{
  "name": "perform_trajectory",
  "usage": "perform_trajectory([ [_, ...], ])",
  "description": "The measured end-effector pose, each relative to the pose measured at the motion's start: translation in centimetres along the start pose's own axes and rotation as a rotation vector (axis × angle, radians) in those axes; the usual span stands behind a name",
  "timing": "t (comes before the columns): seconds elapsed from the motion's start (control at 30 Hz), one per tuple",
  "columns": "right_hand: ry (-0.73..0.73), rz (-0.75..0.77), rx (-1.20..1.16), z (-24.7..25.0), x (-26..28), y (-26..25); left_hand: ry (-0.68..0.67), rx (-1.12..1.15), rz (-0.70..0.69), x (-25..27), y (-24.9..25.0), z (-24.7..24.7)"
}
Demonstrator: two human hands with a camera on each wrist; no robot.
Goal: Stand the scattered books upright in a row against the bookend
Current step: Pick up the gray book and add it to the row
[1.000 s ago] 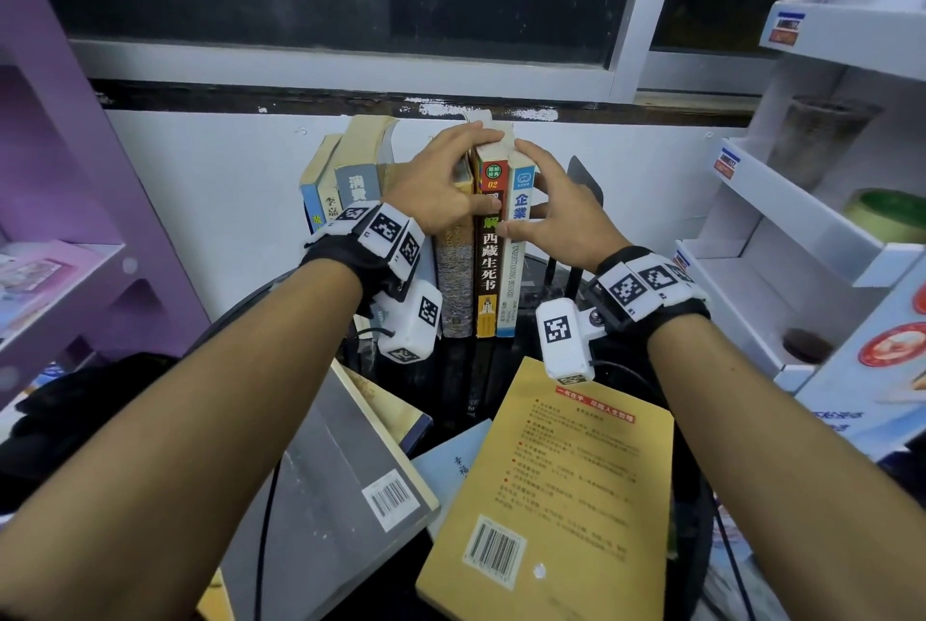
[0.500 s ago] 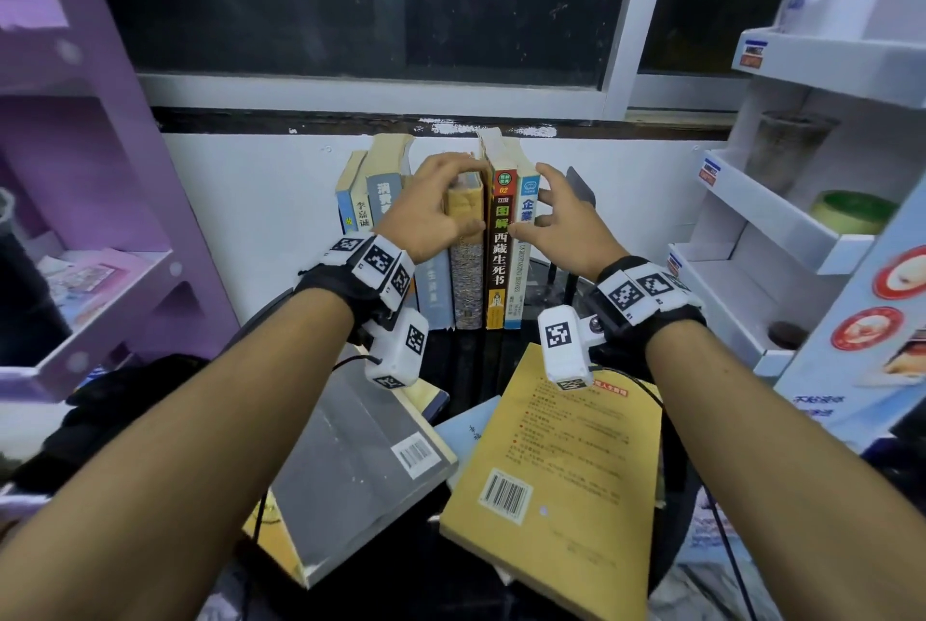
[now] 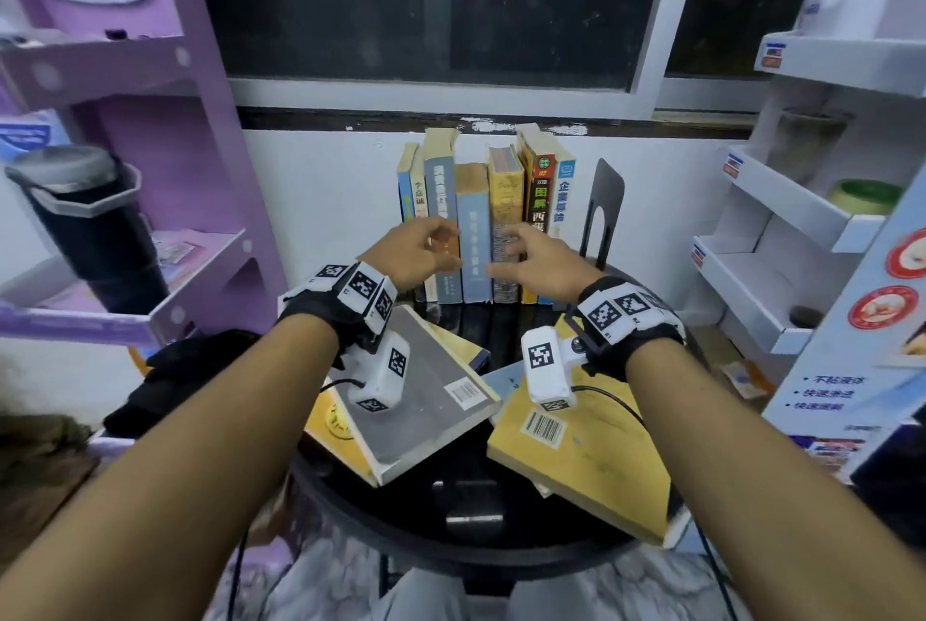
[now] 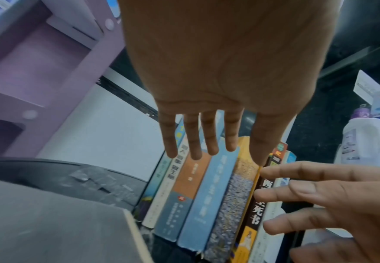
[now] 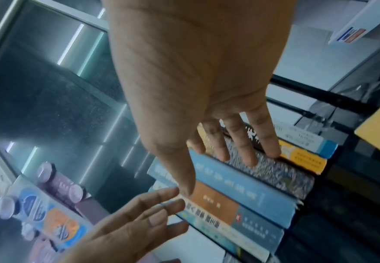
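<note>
1. Hovering in front of the standing row, both hands are empty: the left hand [image 3: 421, 254] and the right hand [image 3: 531, 259] each have the grip spread, fingers apart and curled round nothing. The right fingertips [image 5: 251, 160] lie at the speckled spine [image 3: 503, 244]; I cannot tell if they press it.
2. The row of upright books [image 3: 473, 219] stands at the far edge of the round black table [image 3: 451, 535], spines facing the person. The black bookend [image 3: 606, 204] stands at its right end, just beside the last white-and-blue spine.
3. What matters for the next move, as I judge it: the books to be stood up lie flat on the near half of the table, behind and below both hands, under the wrists. The hands must come back toward the person and go down.
4. The grey book [image 3: 426, 395] lies under the left wrist, askew to the row. The yellow book with the barcode [image 3: 576, 460] lies under the right wrist, its long axis running toward the near right edge, which it overhangs.
5. The row's free end is the left one, so the left hand is nearer both that end and the grey book.
6. Counted:
   - seven upright spines
   - one bookend
   - at least five flat books: the grey one, a yellow one [image 3: 330, 420] beneath it, another [image 3: 463, 345] poking out at its far side, a pale blue one [image 3: 506, 377] in the middle, and the barcode one. They overlap, so more may be hidden.
</note>
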State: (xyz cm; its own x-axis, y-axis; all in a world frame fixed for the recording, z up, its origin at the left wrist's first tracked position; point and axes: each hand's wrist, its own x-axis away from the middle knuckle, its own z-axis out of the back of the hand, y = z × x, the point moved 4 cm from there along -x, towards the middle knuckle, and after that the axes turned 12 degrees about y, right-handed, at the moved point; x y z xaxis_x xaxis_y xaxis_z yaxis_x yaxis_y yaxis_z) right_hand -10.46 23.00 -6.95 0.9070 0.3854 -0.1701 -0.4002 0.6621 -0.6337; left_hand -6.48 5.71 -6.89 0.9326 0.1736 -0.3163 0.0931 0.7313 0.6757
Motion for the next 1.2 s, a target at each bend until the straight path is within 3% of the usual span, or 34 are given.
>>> perform_trajectory([
  [0.2,-0.203,0.015,0.104,-4.6,1.1,-2.7,-0.072,-0.118,0.201,3.2,-5.1,1.3],
  [0.4,-0.302,-0.018,0.165,-8.2,2.3,-4.3,-0.135,-0.258,0.388,6.3,-9.5,2.5],
  [0.6,-0.373,-0.066,0.225,-10.8,3.2,-4.8,-0.135,-0.246,0.558,8.0,-12.4,2.6],
  [0.93,-0.309,-0.12,0.19,-11.6,3.8,-4.4,-0.017,-0.323,0.61,8.3,-12.9,2.5],
  [1.2,-0.274,-0.116,0.184,-11.9,3.6,-4.0,0.014,-0.163,0.626,8.5,-13.1,3.0],
])
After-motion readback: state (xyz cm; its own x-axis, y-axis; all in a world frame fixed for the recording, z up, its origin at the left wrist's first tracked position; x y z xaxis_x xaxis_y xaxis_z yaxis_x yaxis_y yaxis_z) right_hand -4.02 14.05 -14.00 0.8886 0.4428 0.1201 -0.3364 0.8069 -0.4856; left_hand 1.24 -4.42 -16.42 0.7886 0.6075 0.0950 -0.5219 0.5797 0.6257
